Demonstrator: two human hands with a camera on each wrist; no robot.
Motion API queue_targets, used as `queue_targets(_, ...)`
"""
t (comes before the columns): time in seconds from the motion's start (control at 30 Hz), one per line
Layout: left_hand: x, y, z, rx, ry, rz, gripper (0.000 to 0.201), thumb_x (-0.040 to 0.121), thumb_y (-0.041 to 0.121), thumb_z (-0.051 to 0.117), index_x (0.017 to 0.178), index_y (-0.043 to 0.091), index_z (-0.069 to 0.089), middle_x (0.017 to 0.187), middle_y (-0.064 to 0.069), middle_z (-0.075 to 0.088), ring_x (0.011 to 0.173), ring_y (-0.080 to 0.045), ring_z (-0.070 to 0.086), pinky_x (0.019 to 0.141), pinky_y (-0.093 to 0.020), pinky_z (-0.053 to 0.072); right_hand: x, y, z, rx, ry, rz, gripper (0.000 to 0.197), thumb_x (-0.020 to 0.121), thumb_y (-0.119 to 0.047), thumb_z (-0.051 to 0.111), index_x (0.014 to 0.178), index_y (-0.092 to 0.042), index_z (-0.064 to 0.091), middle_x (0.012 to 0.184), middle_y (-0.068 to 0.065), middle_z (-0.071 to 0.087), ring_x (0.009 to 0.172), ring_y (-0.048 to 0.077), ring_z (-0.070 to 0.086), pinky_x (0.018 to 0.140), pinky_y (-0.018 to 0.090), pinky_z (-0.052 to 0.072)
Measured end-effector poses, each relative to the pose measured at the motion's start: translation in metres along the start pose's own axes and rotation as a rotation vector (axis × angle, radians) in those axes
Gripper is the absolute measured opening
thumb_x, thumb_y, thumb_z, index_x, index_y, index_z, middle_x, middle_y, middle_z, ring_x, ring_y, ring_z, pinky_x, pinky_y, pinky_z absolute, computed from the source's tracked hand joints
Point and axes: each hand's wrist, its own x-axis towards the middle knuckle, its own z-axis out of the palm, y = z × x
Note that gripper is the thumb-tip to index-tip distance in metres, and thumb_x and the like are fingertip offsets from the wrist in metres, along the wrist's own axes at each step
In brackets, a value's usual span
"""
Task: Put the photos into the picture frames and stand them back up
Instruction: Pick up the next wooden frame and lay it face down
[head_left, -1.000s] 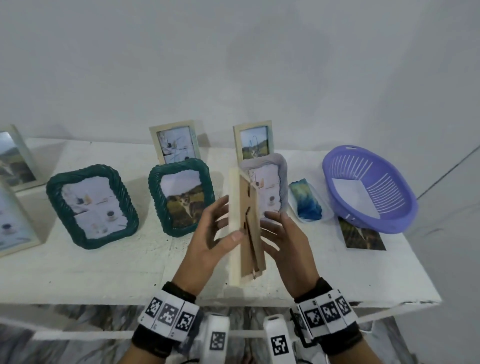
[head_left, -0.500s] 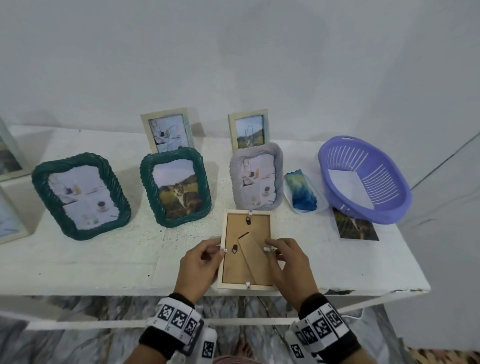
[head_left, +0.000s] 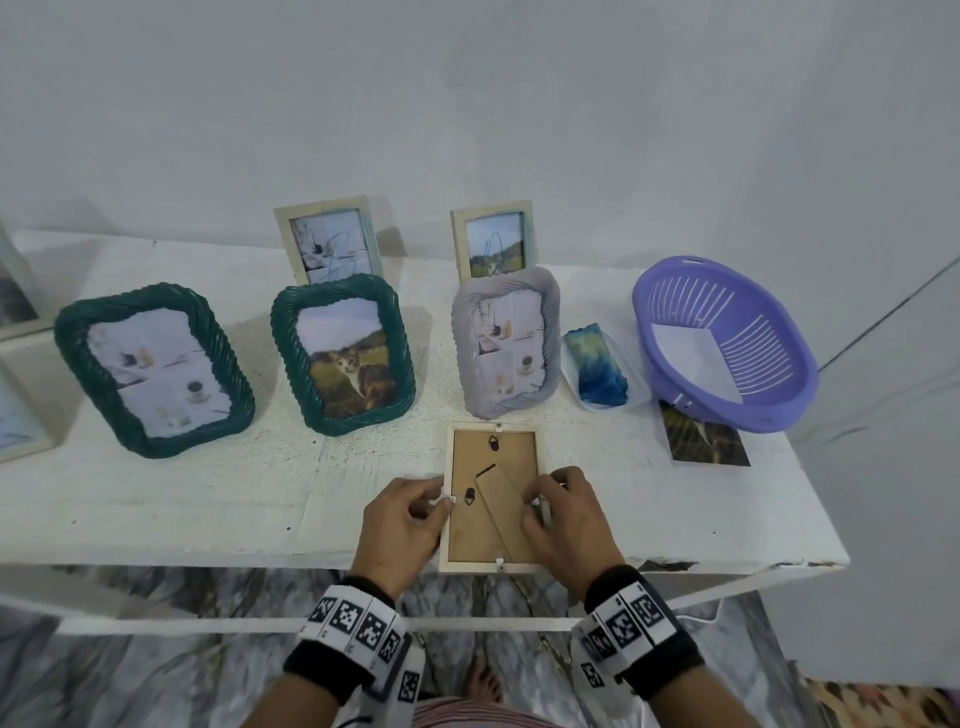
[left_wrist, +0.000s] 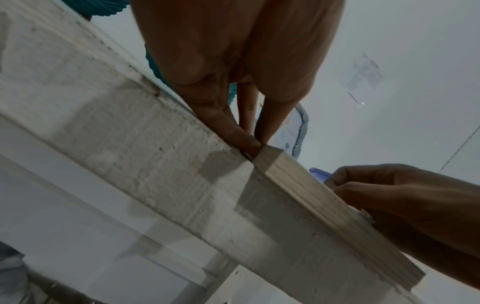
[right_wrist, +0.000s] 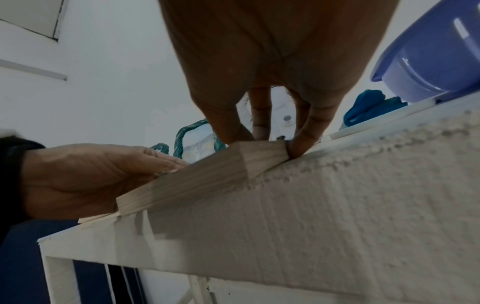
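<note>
White table, face-down frame between both hands' fingertips

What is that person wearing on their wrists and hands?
Both hands are bare. The left hand and right hand each have a black wristband carrying white blocks printed with black square code markers. A small white device bearing another marker hangs under each wrist.

Both forearms reach toward twelve o'clock; the left hand and right hand sit side by side, fingertips curled inward, pinching.
</note>
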Motion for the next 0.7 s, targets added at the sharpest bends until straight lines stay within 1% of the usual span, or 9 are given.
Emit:
queue_targets(0.07, -0.001, -0.001, 0.002, -0.003, 0.000, -0.002, 0.025, 0.083, 0.010, 0.076, 0.108, 0.013, 0.074, 0.090, 0.000, 0.070, 0.079, -0.004, 0.062, 0.069, -0.003, 0.045, 0.003, 0.000, -0.003, 0.008, -0.040, 0.021, 0.009, 0.079, -0.014, 0.069, 0.085, -0.011, 0.063, 0.094, 0.002, 0.046, 0.074, 0.017, 0.050, 0.068, 0.020, 0.042)
queue_targets(0.17, -0.002, -0.001, 0.003, -0.009, 0.000, -0.019, 0.026, 0.084, 0.010, 0.075, 0.110, 0.012, 0.073, 0.088, 0.001, 0.070, 0.080, -0.006, 0.062, 0.069, -0.002, 0.044, 0.010, 0.003, -0.009, -0.003, -0.125, 0.044, 0.011, 0.083, -0.019, 0.067, 0.087, -0.010, 0.062, 0.099, 0.000, 0.043, 0.071, 0.013, 0.047, 0.065, 0.007, 0.034)
queue_targets(0.23, -0.002, -0.001, 0.003, -0.008, -0.002, -0.025, 0.027, 0.084, 0.011, 0.075, 0.111, 0.012, 0.072, 0.089, 0.000, 0.071, 0.081, -0.006, 0.062, 0.070, -0.002, 0.044, 0.013, 0.007, -0.012, -0.003, -0.176, 0.021, 0.011, 0.086, -0.019, 0.065, 0.090, -0.010, 0.061, 0.100, -0.001, 0.042, 0.069, 0.007, 0.045, 0.063, 0.002, 0.032)
queue_targets(0.27, -0.002, -0.001, 0.002, -0.010, -0.002, -0.027, 0.027, 0.084, 0.011, 0.075, 0.111, 0.012, 0.072, 0.089, 0.000, 0.071, 0.081, -0.005, 0.062, 0.070, -0.002, 0.044, 0.013, 0.009, -0.014, 0.006, -0.194, 0.003, 0.011, 0.087, -0.019, 0.064, 0.092, -0.010, 0.061, 0.100, -0.001, 0.042, 0.068, 0.003, 0.044, 0.064, 0.002, 0.033)
queue_targets(0.33, -0.002, 0.001, 0.002, -0.003, -0.005, -0.031, 0.026, 0.085, 0.011, 0.074, 0.111, 0.012, 0.072, 0.090, 0.000, 0.071, 0.082, -0.004, 0.062, 0.069, -0.001, 0.043, 0.013, 0.012, -0.017, 0.034, -0.207, -0.028, 0.011, 0.088, -0.016, 0.063, 0.096, -0.011, 0.058, 0.101, -0.001, 0.043, 0.068, 0.002, 0.046, 0.066, 0.005, 0.037)
queue_targets(0.43, -0.001, 0.002, 0.003, 0.005, -0.008, -0.034, 0.025, 0.086, 0.011, 0.073, 0.111, 0.012, 0.072, 0.089, 0.000, 0.070, 0.082, -0.004, 0.062, 0.069, 0.000, 0.043, 0.012, 0.014, -0.021, 0.075, -0.204, -0.040, 0.020, 0.087, -0.011, 0.061, 0.105, -0.015, 0.053, 0.100, -0.001, 0.044, 0.070, 0.006, 0.050, 0.070, 0.019, 0.046)
queue_targets(0.47, -0.002, 0.001, 0.003, 0.009, -0.008, -0.035, 0.025, 0.086, 0.011, 0.073, 0.111, 0.012, 0.071, 0.088, 0.000, 0.070, 0.081, -0.004, 0.062, 0.070, -0.001, 0.044, 0.012, 0.015, -0.022, 0.082, -0.207, -0.045, 0.022, 0.087, -0.010, 0.060, 0.107, -0.016, 0.052, 0.100, -0.002, 0.045, 0.072, 0.007, 0.050, 0.071, 0.021, 0.046)
queue_targets(0.6, -0.003, 0.002, 0.005, 0.034, -0.022, -0.041, 0.026, 0.086, 0.015, 0.073, 0.111, 0.016, 0.068, 0.088, 0.004, 0.067, 0.081, -0.007, 0.062, 0.078, -0.020, 0.053, 0.010, 0.018, -0.023, 0.169, -0.206, -0.045, 0.025, 0.091, -0.009, 0.057, 0.114, -0.017, 0.052, 0.105, -0.001, 0.047, 0.083, 0.006, 0.054, 0.073, 0.009, 0.044)
queue_targets(0.7, -0.001, 0.004, 0.007, 0.067, -0.031, -0.046, 0.026, 0.082, 0.024, 0.077, 0.103, 0.021, 0.064, 0.084, 0.004, 0.066, 0.077, -0.011, 0.063, 0.074, -0.021, 0.051, 0.008, 0.020, -0.021, 0.219, -0.200, -0.031, 0.031, 0.093, -0.010, 0.056, 0.122, -0.018, 0.050, 0.108, -0.001, 0.047, 0.087, 0.006, 0.054, 0.075, 0.008, 0.045)
